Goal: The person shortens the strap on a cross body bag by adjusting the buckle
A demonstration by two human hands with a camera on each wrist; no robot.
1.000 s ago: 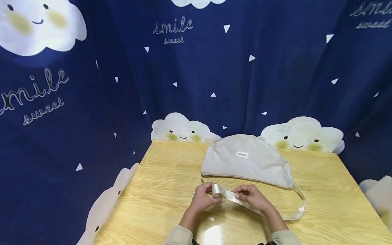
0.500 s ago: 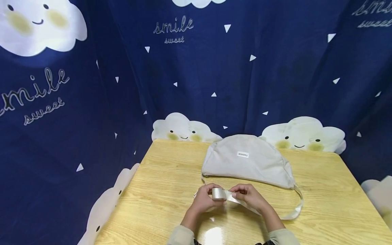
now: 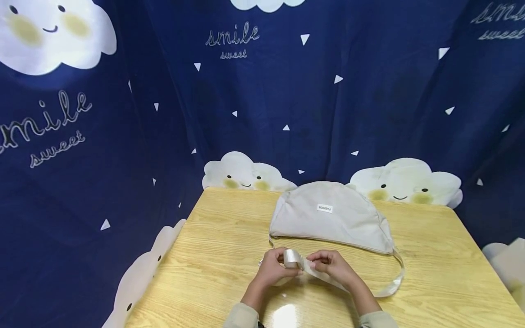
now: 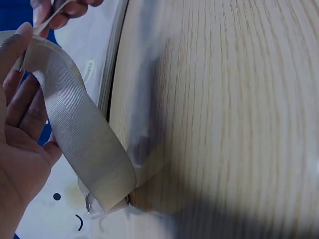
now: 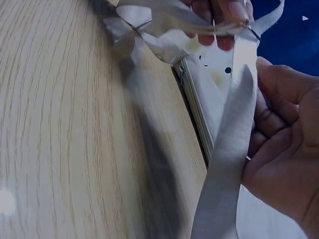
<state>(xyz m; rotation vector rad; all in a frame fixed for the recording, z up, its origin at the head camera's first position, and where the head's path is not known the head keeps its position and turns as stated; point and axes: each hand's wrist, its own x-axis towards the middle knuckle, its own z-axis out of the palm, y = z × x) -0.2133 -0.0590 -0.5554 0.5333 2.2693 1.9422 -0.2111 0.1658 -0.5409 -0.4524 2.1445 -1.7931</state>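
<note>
A pale grey half-moon shoulder bag point(image 3: 328, 223) lies on the table, its long strap point(image 3: 393, 288) running out toward my hands. The left hand point(image 3: 274, 268) pinches the strap by a thin metal slider point(image 5: 253, 31), where the webbing curls into a loop point(image 3: 291, 258). To its right, the right hand point(image 3: 335, 268) pinches the strap between thumb and fingers. The left wrist view shows a wide length of webbing point(image 4: 89, 134) hanging in front of the left palm point(image 4: 25, 164). In the right wrist view, the strap point(image 5: 229, 134) drops past the right palm point(image 5: 284, 164).
The wooden table point(image 3: 229, 218) extends around the bag on both sides. Behind it hangs a dark blue curtain point(image 3: 262, 100) printed with clouds and triangles. The bag's zipper point(image 5: 182, 74) faces the hands.
The strap's loop turned flat toward the head camera half a second ago; now its hollow shows again. Both hands stay in nearly the same place, and the bag has not moved.
</note>
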